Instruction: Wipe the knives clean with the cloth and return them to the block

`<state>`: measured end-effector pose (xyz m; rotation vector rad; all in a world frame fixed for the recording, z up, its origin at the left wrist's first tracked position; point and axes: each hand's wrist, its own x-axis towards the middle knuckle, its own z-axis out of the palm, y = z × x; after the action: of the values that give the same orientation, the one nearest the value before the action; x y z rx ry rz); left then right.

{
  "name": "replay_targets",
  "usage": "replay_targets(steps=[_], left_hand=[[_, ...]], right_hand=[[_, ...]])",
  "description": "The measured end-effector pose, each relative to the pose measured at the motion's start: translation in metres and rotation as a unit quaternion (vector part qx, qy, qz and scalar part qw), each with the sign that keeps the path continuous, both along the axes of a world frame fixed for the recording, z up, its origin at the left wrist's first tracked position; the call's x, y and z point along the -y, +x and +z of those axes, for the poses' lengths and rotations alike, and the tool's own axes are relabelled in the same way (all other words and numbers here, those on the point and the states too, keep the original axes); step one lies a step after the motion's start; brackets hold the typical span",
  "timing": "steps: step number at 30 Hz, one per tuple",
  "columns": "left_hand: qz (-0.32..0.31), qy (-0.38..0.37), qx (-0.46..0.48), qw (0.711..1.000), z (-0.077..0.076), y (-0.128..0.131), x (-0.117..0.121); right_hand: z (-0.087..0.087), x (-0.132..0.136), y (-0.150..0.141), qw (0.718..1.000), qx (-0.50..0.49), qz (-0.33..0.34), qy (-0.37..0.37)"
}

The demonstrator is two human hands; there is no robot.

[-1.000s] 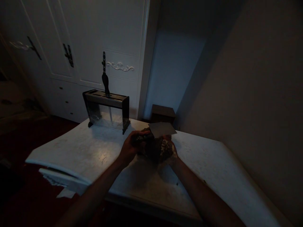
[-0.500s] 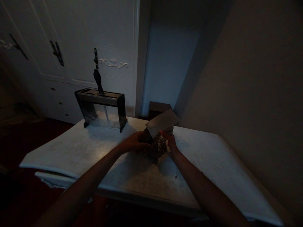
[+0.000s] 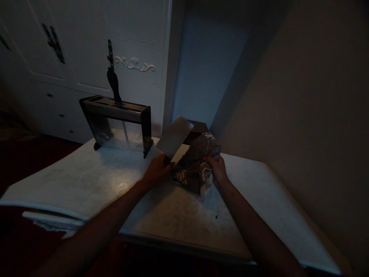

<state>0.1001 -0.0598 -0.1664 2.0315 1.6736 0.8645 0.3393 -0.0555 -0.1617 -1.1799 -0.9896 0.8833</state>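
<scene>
My left hand (image 3: pixel 157 170) is closed round the handle of a cleaver (image 3: pixel 174 136), whose broad grey blade points up and to the right, clear of the table. My right hand (image 3: pixel 216 169) is closed on a dark patterned cloth (image 3: pixel 196 163) bunched just right of the blade. Both hands hover over the middle of a pale table (image 3: pixel 86 177). The cloth's lower part touches or nearly touches the tabletop.
A dark knife block (image 3: pixel 117 123) with a clear front stands at the table's far left, one dark-handled knife (image 3: pixel 112 79) sticking up from it. White cabinet doors (image 3: pixel 86 46) are behind. A small brown box (image 3: pixel 200 129) sits beyond the table. A wall runs along the right.
The cleaver blade has lifted out of the cloth and tilted upward to the left. The cloth now sits to its right in my right hand. The view has shifted closer.
</scene>
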Motion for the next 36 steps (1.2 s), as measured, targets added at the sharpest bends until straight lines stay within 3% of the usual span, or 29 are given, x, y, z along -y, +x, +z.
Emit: replay_targets(steps=[3,5,8,12,15,21,28,32,36], left_hand=[[-0.018,-0.003,-0.015,1.0,0.001,-0.005,0.0],[-0.029,-0.01,-0.003,1.0,0.0,-0.006,0.0],[-0.023,-0.012,0.025,0.999,0.001,-0.003,0.003],[0.0,-0.016,0.056,0.998,0.005,0.001,0.007],[0.0,-0.017,0.057,0.998,0.005,0.002,0.007],[-0.019,-0.027,0.034,0.999,0.002,0.001,0.007],[-0.046,-0.01,-0.075,0.996,0.001,0.006,0.014],[-0.051,-0.02,-0.166,0.985,0.005,0.014,0.023],[-0.052,-0.026,-0.202,0.978,0.01,0.017,0.027]], right_hand=[[0.006,0.004,0.006,0.995,0.098,-0.027,0.024],[0.011,0.008,0.01,0.976,0.204,-0.01,0.075],[0.014,0.013,0.014,0.917,0.353,0.025,0.182],[0.01,0.013,0.013,0.847,0.452,0.057,0.275],[0.006,0.012,0.009,0.831,0.471,0.06,0.29],[0.011,0.015,0.008,0.846,0.43,0.053,0.312],[0.034,0.022,0.01,0.737,0.577,0.102,0.336],[0.035,0.026,-0.002,0.679,0.648,0.104,0.328],[0.026,0.029,-0.019,0.659,0.688,0.095,0.287]])
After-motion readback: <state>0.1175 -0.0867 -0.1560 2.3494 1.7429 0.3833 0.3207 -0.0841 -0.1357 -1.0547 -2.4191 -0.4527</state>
